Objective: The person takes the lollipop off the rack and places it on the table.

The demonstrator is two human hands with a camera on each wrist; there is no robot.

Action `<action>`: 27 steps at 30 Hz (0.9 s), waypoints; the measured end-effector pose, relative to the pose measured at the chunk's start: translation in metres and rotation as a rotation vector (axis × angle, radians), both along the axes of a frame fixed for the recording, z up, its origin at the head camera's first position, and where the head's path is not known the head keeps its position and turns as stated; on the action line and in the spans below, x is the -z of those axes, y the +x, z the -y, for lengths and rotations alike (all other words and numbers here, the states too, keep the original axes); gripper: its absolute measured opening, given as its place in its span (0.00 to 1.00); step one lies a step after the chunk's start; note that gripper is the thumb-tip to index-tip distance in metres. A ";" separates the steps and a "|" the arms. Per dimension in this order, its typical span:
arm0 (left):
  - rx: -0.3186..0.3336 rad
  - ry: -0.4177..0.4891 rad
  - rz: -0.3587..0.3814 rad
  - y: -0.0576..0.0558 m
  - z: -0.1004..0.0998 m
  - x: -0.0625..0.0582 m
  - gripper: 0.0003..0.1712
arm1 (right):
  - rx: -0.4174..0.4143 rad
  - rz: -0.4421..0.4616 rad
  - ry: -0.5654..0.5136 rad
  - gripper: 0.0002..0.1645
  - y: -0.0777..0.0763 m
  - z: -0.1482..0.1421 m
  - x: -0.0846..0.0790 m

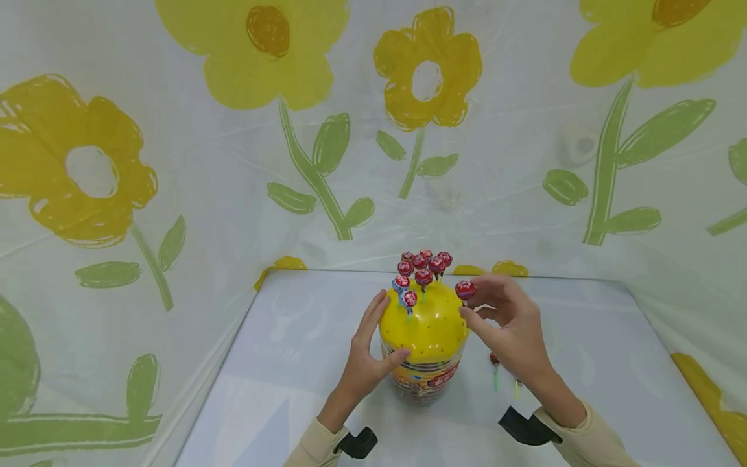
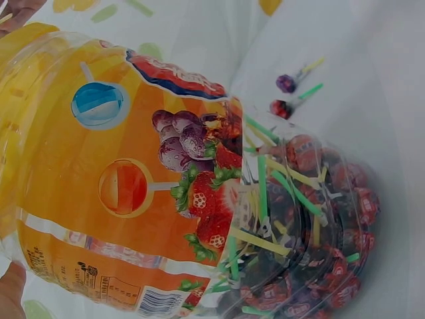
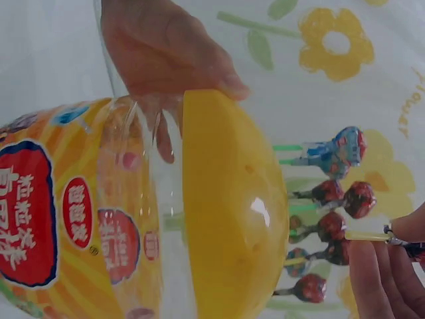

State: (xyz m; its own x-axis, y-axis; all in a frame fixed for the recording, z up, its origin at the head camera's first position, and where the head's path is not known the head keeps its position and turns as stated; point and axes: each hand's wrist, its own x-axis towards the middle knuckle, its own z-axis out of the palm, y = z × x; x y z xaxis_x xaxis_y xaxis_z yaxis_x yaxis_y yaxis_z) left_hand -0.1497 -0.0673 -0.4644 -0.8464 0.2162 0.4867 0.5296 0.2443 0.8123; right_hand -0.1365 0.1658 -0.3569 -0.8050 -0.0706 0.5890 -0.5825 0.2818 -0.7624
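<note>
Lollipop held at right of yellow lid; jar upright on table

The jar stands upright on the table, between the two hands. Its yellow lid is domed and pierced with small holes. A cluster of lollipops stands stick-down in the left and far part of the lid; the two nearest carry blue and red wrappers, the others mostly red.

Right hand: thumb and fingers pinch a single lollipop just below its wrapped head, beside the lid's right edge. The right wrist view shows its pale yellow stick pointing toward the lid, the end apart from the lid's surface.

Left hand: rests against the left and near sides of the lid, thumb spread well away from the fingers, which lie close together.

Lollipops also fill the jar's lower part, visible through the clear wall below an orange label printed with fruit. Two loose pieces lie on the table to the right of the jar: a dark red lollipop on a green stick and, near it, a purple lollipop on a yellow stick. A flowered curtain hangs beyond the table.
</note>
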 end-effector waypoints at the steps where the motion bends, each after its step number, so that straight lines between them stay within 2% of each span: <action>1: -0.001 -0.001 -0.001 0.000 0.000 0.000 0.44 | 0.002 0.009 0.005 0.29 0.000 -0.002 0.001; 12: 0.004 0.000 0.003 -0.002 0.000 0.001 0.44 | 0.018 0.077 0.020 0.28 0.000 -0.030 0.011; 22: 0.001 0.002 -0.001 0.000 0.001 0.003 0.44 | 0.047 0.175 -0.010 0.29 0.004 -0.050 0.029; 27: 0.008 0.000 0.014 0.000 0.001 0.002 0.44 | 0.048 0.190 -0.005 0.28 0.006 -0.065 0.040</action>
State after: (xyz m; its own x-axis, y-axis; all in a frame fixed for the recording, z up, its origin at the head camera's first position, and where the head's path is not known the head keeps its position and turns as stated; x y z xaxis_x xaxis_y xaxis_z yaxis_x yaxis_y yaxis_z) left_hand -0.1500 -0.0680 -0.4666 -0.8514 0.2233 0.4747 0.5200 0.2404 0.8196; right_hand -0.1306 0.2304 -0.3973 -0.9041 -0.0268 0.4264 -0.4140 0.3014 -0.8589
